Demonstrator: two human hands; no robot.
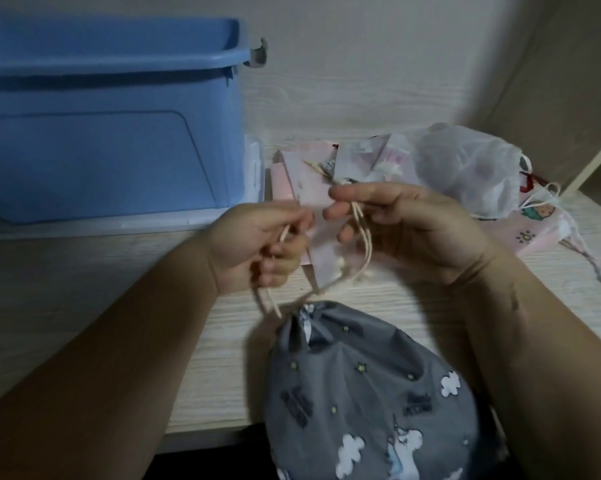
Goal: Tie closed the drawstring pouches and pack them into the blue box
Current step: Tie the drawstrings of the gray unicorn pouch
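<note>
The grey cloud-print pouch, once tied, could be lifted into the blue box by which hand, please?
Probably the left hand: the blue plastic box stands on that side; the right hand is farther from it. Both pinch cream cords.

Left hand (257, 244) and right hand (409, 233) pinch pouch (361, 393) drawstrings (365, 244).

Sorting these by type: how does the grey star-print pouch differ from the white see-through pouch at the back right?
The grey pouch is opaque cloth printed with stars and clouds; the white pouch is sheer, with dim round shapes showing through. The grey pouch lies at the table's near edge, its cream cords held by the left hand and right hand; the white pouch rests untouched on pink pouches. Both look filled.
</note>
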